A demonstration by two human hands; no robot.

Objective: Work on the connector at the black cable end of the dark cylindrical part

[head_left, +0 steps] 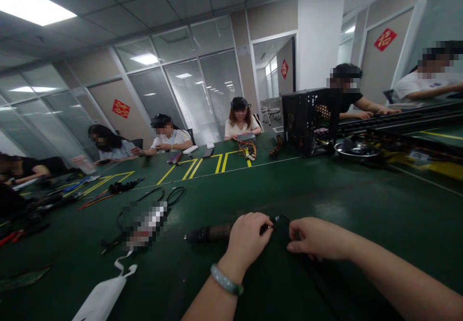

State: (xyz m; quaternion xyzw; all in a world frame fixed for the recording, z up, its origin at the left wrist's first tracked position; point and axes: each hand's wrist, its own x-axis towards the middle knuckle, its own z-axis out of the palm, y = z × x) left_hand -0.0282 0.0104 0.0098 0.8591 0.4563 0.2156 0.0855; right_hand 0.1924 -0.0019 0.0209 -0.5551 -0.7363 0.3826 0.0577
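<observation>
A dark electric screwdriver (pixel 210 234) lies sideways on the green table, its metal tip pointing left. My left hand (pixel 248 239), with a pale green bangle at the wrist, is closed around the screwdriver's rear end, thumb and fingers close together there. From that end a thin black cord (pixel 285 218) loops over to my right hand (pixel 314 236). The right hand's fingers are curled around the cord, just right of the screwdriver; the exact grip is partly hidden. More dark cord trails down below the right hand.
Left of the screwdriver lie a blurred-out item with a black cable (pixel 175 195) and a white pouch (pixel 101 299). Wires (pixel 115 188) and tools spread farther left. A black computer case (pixel 307 121) and a metal bowl (pixel 356 152) stand back right. Several people sit around the table.
</observation>
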